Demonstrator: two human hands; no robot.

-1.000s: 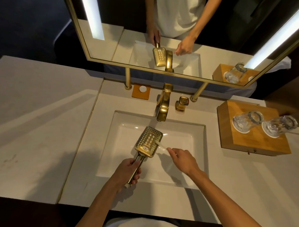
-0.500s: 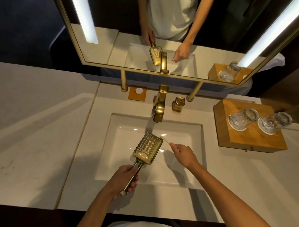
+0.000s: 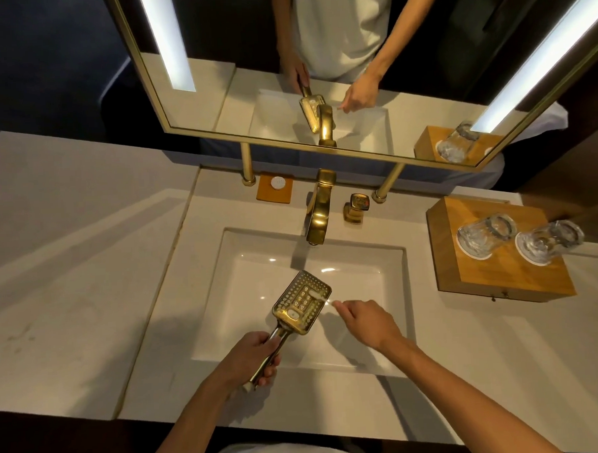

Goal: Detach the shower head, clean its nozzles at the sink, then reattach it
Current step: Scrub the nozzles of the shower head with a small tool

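Note:
A gold, square shower head (image 3: 302,301) with rows of nozzles faces up over the white sink basin (image 3: 368,278). My left hand (image 3: 253,356) grips its handle near the basin's front edge. My right hand (image 3: 365,321) pinches a thin white brush (image 3: 323,298) whose tip lies on the right part of the nozzle face. The brush is small and blurred.
A gold faucet (image 3: 319,211) and its gold knob (image 3: 356,208) stand behind the basin. A wooden box (image 3: 498,272) with two upturned glasses (image 3: 486,235) sits at the right. An orange coaster (image 3: 275,192) lies at the back left. The mirror (image 3: 250,91) hangs above the counter.
The brush tip has come back from the head's top right corner onto the nozzle face. My right hand has shifted slightly left. The left hand keeps its grip on the handle.

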